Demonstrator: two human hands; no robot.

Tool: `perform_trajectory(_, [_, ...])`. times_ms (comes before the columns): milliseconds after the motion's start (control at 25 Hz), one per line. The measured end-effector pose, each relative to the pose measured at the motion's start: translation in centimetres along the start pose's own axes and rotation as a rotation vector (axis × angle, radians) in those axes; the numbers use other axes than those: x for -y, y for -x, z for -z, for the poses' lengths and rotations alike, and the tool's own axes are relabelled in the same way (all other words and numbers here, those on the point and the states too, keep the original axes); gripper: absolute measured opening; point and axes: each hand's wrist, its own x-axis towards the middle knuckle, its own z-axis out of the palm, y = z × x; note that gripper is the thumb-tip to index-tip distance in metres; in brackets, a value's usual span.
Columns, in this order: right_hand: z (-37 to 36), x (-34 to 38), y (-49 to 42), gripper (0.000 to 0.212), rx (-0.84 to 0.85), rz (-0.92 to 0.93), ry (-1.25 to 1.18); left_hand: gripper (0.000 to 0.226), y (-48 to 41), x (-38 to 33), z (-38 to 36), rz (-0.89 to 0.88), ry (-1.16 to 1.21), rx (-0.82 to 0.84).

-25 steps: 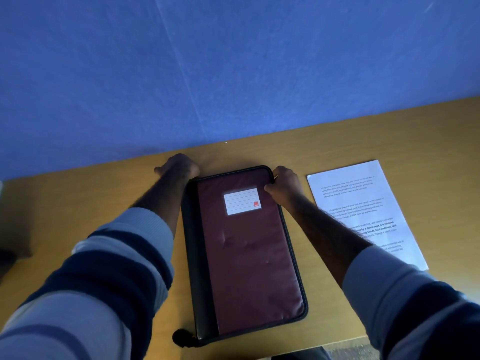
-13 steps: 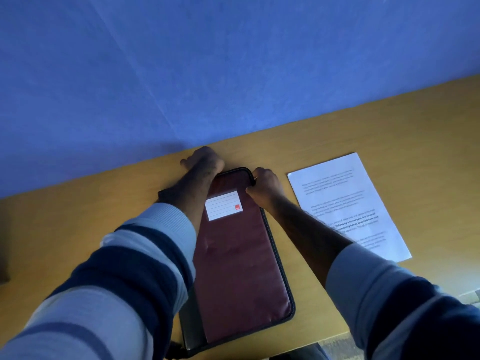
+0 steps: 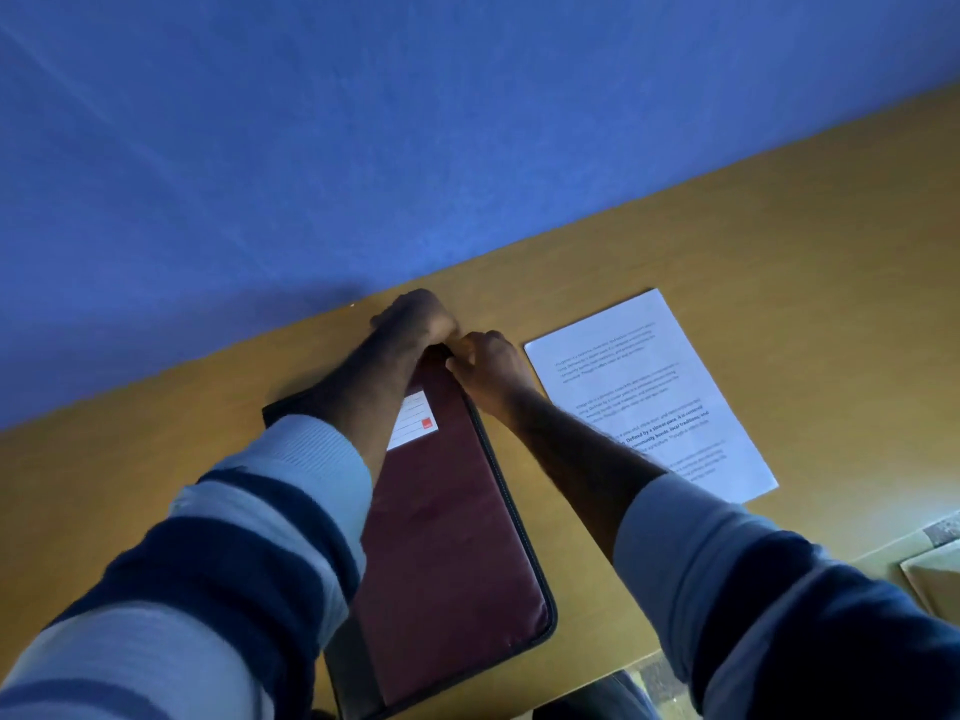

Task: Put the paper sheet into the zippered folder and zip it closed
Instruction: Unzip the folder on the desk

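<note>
Both arms stretched forward – left hand [image 3: 418, 317] curled, right hand [image 3: 491, 363] fisted, knuckles nearly touching.

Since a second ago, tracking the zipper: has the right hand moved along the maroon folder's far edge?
Yes. The right hand slid leftward along the maroon zippered folder, away from the white paper sheet, nearly meeting the left hand.

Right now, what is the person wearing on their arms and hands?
Both hands, left hand and right hand, are bare: no gloves, rings or watch visible. Each arm wears a knit sleeve with wide dark navy and pale blue-white stripes, pushed up so the forearms show.
</note>
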Motion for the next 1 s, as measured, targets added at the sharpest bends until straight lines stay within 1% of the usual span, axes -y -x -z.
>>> perform_trajectory(80, [1.0,-0.8,-0.7,0.030,-0.013,-0.007,0.049,0.043,-0.4,1.1,0.2,-0.017,-0.005,0.066])
perform_trajectory(120, [1.3,-1.1,-1.0,0.028,-0.013,0.000,0.083,0.041,-0.6,1.9,0.3,-0.036,-0.007,0.099])
perform_trajectory(200, [1.7,-1.5,-1.7,0.026,-0.004,0.034,0.141,0.035,-1.2,2.9,0.4,-0.066,-0.022,0.115])
perform_trajectory(360, [1.5,-0.9,-2.9,0.027,0.037,0.126,0.228,0.031,-1.2,2.8,0.6,-0.121,-0.072,0.111])
perform_trajectory(480, [0.9,-0.3,-3.4,0.025,0.058,0.209,0.311,0.028,-1.4,2.9,0.6,-0.126,-0.091,0.115])
perform_trajectory(600, [0.6,-0.2,-3.4,0.022,0.011,0.236,0.342,0.026,-1.2,2.7,0.6,-0.121,-0.139,0.100])
perform_trajectory(840, [0.7,-0.1,-2.8,0.030,-0.015,0.294,0.403,0.022,-1.2,3.0,0.5,-0.102,-0.113,0.074])
perform_trajectory(1000, [0.6,-1.2,-1.3,0.020,-0.052,0.320,0.444,0.022,-0.9,3.3,-0.3,-0.111,-0.074,0.065])
